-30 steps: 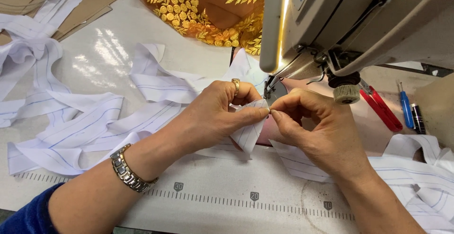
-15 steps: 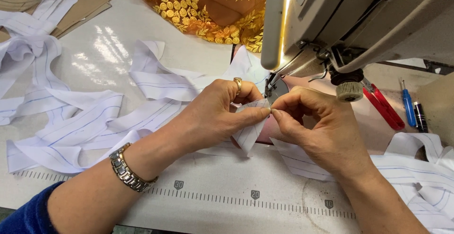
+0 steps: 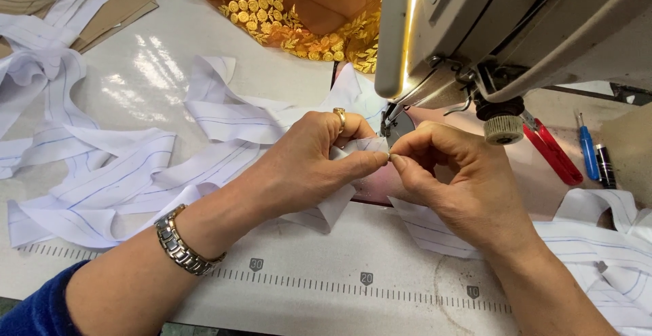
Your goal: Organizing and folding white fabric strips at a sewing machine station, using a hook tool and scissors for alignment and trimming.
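Hands pinch white strip at sewing machine

Left hand [image 3: 309,166] and right hand [image 3: 455,180] remain pinched on the folded white fabric strip [image 3: 353,149] beside the sewing machine [image 3: 489,30]; little has shifted.

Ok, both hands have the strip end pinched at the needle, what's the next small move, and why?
Probably slide the strip end flat under the presser foot. The left hand and right hand pinch it just in front of the foot, lifted off the bed.

Left hand [image 3: 305,166] and right hand [image 3: 462,180] pinching a white fabric strip [image 3: 353,149] just below the sewing machine [image 3: 516,30], more white strips [image 3: 115,173] piled left of the machine, orange gold-flowered cloth [image 3: 292,10] behind it, red snips [image 3: 553,153] to its right
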